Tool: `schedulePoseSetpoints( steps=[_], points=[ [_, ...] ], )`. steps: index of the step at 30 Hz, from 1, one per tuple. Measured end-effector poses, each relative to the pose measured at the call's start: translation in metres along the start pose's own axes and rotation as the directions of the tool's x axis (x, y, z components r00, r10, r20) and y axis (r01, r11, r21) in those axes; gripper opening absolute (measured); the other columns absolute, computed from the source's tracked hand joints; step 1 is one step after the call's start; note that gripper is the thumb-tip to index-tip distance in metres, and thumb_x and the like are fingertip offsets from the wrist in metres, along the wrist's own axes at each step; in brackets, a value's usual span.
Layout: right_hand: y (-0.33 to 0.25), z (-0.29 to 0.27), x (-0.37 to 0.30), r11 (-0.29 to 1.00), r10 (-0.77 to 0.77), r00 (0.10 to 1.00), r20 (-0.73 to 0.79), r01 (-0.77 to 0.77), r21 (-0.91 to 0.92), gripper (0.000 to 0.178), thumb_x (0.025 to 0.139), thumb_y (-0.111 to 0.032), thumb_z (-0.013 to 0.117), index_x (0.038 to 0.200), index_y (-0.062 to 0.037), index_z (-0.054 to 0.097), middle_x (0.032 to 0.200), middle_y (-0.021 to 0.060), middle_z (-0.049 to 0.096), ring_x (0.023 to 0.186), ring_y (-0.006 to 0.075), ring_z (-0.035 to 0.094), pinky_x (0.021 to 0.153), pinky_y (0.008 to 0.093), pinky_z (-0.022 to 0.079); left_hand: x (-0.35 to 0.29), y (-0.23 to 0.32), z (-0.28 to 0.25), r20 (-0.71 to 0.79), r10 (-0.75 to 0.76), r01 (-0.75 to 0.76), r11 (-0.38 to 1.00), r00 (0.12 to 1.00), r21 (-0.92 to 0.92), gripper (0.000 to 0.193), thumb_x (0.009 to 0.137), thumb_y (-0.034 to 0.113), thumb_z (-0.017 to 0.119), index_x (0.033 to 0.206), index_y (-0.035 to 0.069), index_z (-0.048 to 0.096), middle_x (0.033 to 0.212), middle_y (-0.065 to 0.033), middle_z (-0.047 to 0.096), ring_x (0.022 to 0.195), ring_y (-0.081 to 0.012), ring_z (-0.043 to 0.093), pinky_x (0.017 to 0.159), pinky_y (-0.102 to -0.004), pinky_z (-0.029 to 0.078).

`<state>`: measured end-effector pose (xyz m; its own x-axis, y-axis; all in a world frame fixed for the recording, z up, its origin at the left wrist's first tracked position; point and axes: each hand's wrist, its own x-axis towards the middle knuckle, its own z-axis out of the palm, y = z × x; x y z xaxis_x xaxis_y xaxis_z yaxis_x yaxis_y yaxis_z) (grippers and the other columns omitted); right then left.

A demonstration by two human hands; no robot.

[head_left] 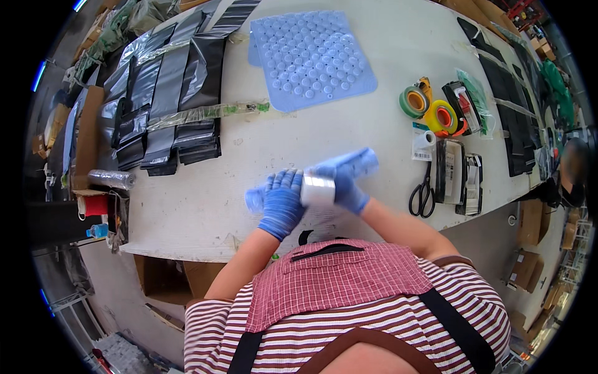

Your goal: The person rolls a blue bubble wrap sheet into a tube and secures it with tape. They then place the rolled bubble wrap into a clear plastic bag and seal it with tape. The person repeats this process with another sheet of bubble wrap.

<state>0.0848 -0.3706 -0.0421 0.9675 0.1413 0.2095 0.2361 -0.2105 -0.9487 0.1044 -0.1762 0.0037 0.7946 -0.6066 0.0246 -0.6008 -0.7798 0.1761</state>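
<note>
A light-blue bubbled bath mat, rolled into a tube (366, 161), lies slantwise on the table in front of me. My left hand (282, 204), in a blue striped glove, closes over the tube's left part. Beside it my right hand (350, 192), also gloved and somewhat blurred, grips a shiny roll of clear tape (318, 189) against the middle of the mat. The palm side of the right hand is hidden. Farther off, another light-blue bath mat (314, 59) lies flat with its round bumps showing.
Stacks of black plastic bags (168, 93) cover the left; more black bags (507, 100) lie far right. Toward the right are tape rolls (413, 101), a yellow tape dispenser (441, 117), black scissors (422, 194) and black-edged boxes (450, 171). A clear film roll (112, 179) lies at the left edge.
</note>
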Motion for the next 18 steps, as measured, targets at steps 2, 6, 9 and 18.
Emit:
schedulePoseSetpoints(
  steps=[2, 6, 9, 18],
  points=[
    [-0.007, -0.014, 0.047, 0.993, 0.054, 0.995, 0.088, -0.044, -0.111, 0.034, 0.08, -0.012, 0.074, 0.113, -0.0075, 0.068, 0.101, 0.0085, 0.071, 0.085, 0.0181, 0.068, 0.076, 0.0288, 0.055, 0.007, 0.004, 0.002, -0.032, -0.078, 0.079, 0.997, 0.996, 0.026, 0.085, 0.071, 0.045, 0.078, 0.138, 0.004, 0.045, 0.132, -0.0158, 0.054, 0.124, -0.0323, 0.05, 0.109, -0.0496, 0.032],
    [-0.027, 0.002, 0.061, 0.997, -0.023, 0.997, 0.075, 0.017, 0.078, 0.028, 0.087, -0.007, 0.066, 0.114, -0.0054, 0.067, 0.106, 0.0071, 0.07, 0.088, 0.0151, 0.066, 0.078, 0.0271, 0.055, 0.047, -0.026, 0.0, 0.063, -0.158, 0.157, 0.987, 0.985, 0.027, 0.081, 0.076, 0.042, 0.072, 0.143, 0.011, 0.04, 0.131, -0.0135, 0.053, 0.118, -0.0321, 0.054, 0.102, -0.0471, 0.038],
    [-0.018, 0.017, 0.042, 0.865, 0.248, 0.965, 0.085, -0.26, 0.43, 0.022, 0.087, -0.002, 0.063, 0.108, -0.0046, 0.069, 0.101, 0.0072, 0.069, 0.089, 0.0174, 0.066, 0.078, 0.0285, 0.054, 0.061, -0.043, -0.003, 0.216, -0.067, 0.062, 0.998, 0.974, 0.028, 0.066, 0.08, 0.041, 0.068, 0.139, 0.02, 0.047, 0.123, -0.0116, 0.058, 0.113, -0.0311, 0.058, 0.094, -0.0441, 0.044],
    [-0.036, 0.009, -0.028, 0.9, 0.436, 0.821, 0.369, -0.41, -0.149, 0.016, 0.086, -0.017, 0.067, 0.099, -0.0076, 0.071, 0.097, 0.0123, 0.072, 0.091, 0.0206, 0.067, 0.085, 0.0333, 0.051, 0.089, -0.046, -0.036, 0.383, -0.092, 0.216, 0.932, 0.919, -0.293, 0.063, 0.073, 0.045, 0.077, 0.125, 0.015, 0.059, 0.113, -0.0161, 0.066, 0.105, -0.0342, 0.063, 0.089, -0.043, 0.05]
  ],
)
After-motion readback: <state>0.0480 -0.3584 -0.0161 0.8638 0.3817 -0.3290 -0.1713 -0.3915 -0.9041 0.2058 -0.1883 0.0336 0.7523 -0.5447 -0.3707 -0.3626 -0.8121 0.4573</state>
